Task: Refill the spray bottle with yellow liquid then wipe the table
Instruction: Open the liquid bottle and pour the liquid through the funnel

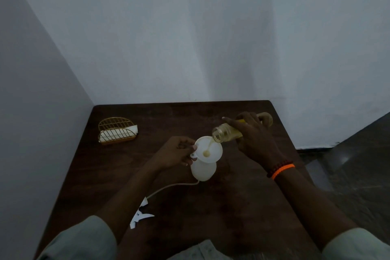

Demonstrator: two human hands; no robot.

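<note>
On the dark desk [242,196] in a bare white corner, we keep our left hand [175,152] pinching the funnel [209,150] steady atop the spray bottle [203,170] mid-desk while our right hand [253,133], fingers wrapped around the tilted refill bottle [225,132], pours slowly so the yellow liquid [206,153] drains without overflowing.

Count on my table [242,207]: one white spray bottle [203,170], one white funnel [211,148] seated in its neck, one clear bottle of yellow liquid [226,132], one detached spray head [140,214] with one tube [173,186]. One gold wire holder [117,131], holding white napkins [118,133]; their number cannot be made out. Two hands of mine in view: left hand [175,152], right hand [255,135]. Two wristbands [280,170] on my right wrist, one orange, one dark beaded.
</note>
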